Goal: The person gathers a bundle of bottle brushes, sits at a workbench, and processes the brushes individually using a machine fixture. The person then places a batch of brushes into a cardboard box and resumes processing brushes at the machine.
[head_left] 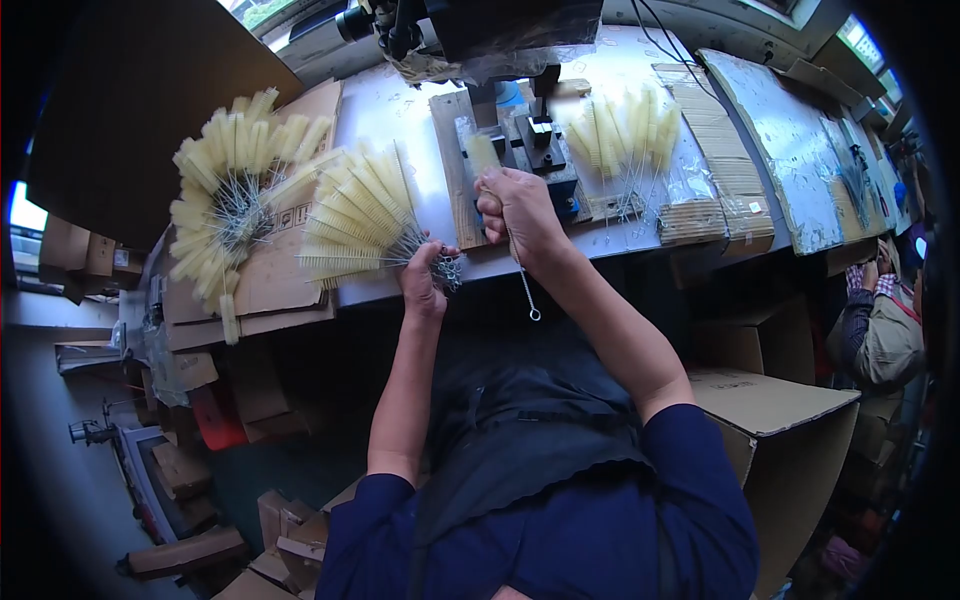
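Note:
My left hand (424,276) is closed around the twisted wire stems of a fanned bunch of bottle brushes (360,212), their pale yellow bristles spreading up and to the left. One brush is gripped in my right hand (520,212); its wire stem with a looped end (533,313) hangs down below the fist. The bristle end of that brush (482,152) looks blurred and points toward a dark metal machine fixture (538,140). Whether the bristles touch the fixture I cannot tell.
A large fan of brushes (228,180) lies on cardboard at the left. Another group of brushes (625,130) rests right of the fixture. Flattened cardboard (715,160) lies farther right. An open carton (780,400) stands below the bench. A person (885,320) sits at far right.

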{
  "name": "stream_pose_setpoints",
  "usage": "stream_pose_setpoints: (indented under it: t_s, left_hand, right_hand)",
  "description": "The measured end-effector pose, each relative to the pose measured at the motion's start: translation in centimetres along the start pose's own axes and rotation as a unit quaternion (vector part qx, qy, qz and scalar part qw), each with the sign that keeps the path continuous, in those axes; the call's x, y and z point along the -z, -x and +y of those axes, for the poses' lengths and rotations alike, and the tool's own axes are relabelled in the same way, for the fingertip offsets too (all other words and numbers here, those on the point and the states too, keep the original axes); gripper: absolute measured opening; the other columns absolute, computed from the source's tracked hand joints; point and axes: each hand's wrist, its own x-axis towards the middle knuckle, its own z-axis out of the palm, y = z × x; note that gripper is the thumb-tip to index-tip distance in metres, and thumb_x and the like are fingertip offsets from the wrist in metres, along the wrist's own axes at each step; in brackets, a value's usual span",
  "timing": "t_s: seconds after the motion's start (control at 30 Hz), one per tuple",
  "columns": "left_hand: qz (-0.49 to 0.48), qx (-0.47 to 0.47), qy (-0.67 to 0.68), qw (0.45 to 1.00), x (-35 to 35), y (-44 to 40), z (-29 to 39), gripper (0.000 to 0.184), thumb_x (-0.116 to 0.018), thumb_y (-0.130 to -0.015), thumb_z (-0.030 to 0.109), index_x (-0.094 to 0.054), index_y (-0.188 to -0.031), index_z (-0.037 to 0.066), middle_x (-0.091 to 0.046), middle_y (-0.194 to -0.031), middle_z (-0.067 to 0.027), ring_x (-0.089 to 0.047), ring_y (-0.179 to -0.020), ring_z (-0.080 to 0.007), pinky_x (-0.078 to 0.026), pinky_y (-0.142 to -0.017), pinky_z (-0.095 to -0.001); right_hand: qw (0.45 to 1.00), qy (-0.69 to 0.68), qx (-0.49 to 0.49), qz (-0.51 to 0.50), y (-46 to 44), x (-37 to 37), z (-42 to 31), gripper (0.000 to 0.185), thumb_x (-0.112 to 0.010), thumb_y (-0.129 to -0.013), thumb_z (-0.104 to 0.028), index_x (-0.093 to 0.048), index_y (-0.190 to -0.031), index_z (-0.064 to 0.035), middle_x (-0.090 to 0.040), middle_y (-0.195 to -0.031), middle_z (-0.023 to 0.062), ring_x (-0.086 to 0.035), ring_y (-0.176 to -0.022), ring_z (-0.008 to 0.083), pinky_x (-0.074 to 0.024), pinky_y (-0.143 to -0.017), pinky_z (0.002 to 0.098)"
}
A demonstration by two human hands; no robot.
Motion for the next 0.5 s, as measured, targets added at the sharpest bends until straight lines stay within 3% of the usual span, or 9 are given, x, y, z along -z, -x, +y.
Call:
stream_pose_setpoints:
  t_s: [0.13, 0.33, 0.5]
  left_hand:
    - [-0.011, 0.004, 0.014, 1.000, -0.1, 0.0, 0.0, 0.034, -0.065, -0.084, 0.000, -0.056, -0.117, -0.001, -0.062, -0.087, -0.0072, -0.067, -0.076, -0.0223, -0.059, -0.079, -0.0419]
    - [-0.005, 0.010, -0.005, 1.000, -0.1, 0.1, 0.0, 0.034, -0.064, -0.085, 0.001, -0.055, -0.118, -0.002, -0.062, -0.086, -0.0066, -0.067, -0.077, -0.0218, -0.058, -0.080, -0.0418]
    - [-0.010, 0.010, 0.001, 1.000, -0.2, 0.3, 0.3, 0.034, -0.065, -0.085, 0.001, -0.056, -0.118, -0.002, -0.062, -0.087, -0.0069, -0.067, -0.078, -0.0217, -0.058, -0.079, -0.0408]
  right_hand:
    - [0.994, 0.037, 0.077, 0.072, 1.5, 4.4, -0.5, 0.023, -0.055, -0.103, -0.027, -0.056, -0.093, -0.0061, -0.041, -0.061, -0.0057, -0.036, -0.044, 0.0047, -0.0292, -0.039, 0.0224]
    - [0.996, -0.016, 0.079, 0.033, 0.5, 7.4, -2.0, 0.022, -0.056, -0.102, -0.027, -0.056, -0.092, -0.0073, -0.040, -0.061, -0.0063, -0.034, -0.044, 0.0044, -0.0273, -0.039, 0.0227]
    - [0.996, 0.015, 0.074, 0.057, 0.1, 6.7, -2.8, 0.021, -0.056, -0.101, -0.025, -0.056, -0.090, -0.0071, -0.040, -0.060, -0.0067, -0.033, -0.043, 0.0041, -0.0266, -0.039, 0.0228]
